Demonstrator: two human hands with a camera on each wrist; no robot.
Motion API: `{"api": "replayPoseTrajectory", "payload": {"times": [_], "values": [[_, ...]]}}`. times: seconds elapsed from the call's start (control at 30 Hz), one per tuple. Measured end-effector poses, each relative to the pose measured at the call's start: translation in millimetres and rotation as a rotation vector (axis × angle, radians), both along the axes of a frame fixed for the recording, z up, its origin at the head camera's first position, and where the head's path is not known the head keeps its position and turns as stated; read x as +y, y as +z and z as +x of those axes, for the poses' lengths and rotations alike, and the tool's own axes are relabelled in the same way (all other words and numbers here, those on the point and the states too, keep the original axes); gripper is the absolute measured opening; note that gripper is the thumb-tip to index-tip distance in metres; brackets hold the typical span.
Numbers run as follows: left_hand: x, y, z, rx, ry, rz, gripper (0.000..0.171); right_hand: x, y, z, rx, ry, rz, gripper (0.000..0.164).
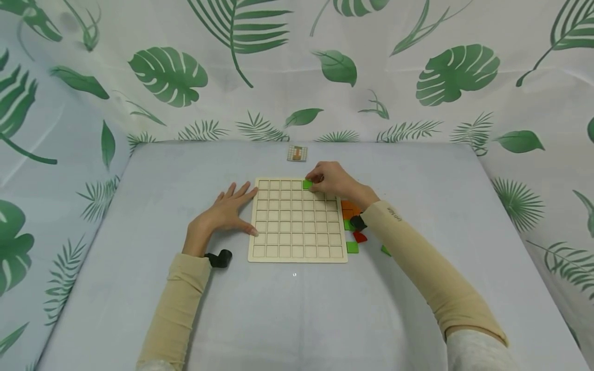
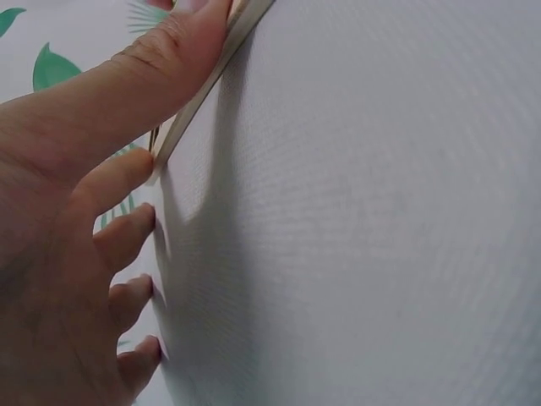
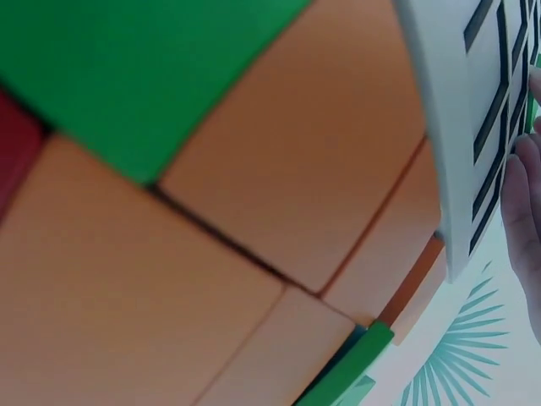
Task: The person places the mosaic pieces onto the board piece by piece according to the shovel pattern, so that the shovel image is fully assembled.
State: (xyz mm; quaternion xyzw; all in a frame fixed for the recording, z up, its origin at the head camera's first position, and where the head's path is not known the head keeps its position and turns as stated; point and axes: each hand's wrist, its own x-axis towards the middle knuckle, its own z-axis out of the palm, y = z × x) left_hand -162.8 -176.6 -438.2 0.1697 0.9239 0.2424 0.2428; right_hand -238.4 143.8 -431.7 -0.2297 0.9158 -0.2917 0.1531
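Observation:
A pale wooden grid board point(image 1: 298, 222) lies flat on the table, its squares bare apart from one spot in the far row. There my right hand point(image 1: 335, 180) pinches a small green square tile point(image 1: 307, 184) between thumb and fingers. My left hand point(image 1: 226, 211) rests with spread fingers along the board's left edge, thumb and index finger touching it. In the left wrist view, the other fingertips of the left hand point(image 2: 59, 245) touch the table. The right wrist view catches only part of the right hand point(image 3: 524, 190) beside the board's rim point(image 3: 444, 152).
Right of the board lie orange pieces point(image 1: 350, 208), a green square point(image 1: 352, 247), a red piece point(image 1: 359, 236) and another green piece point(image 1: 385, 250) partly under the forearm. Beyond the board sits a small pattern card point(image 1: 297, 153). Leaf-printed cloth point(image 1: 278, 93) surrounds the table.

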Motion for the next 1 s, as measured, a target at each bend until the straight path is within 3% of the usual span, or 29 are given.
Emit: {"api": "replayPoseTrajectory", "payload": {"times": [1.0], "values": [[1.2,0.4,1.7,0.006,0.004,0.012,0.12,44.4,8.2,13.6,0.024,-0.069,-0.015,0.027]]}}
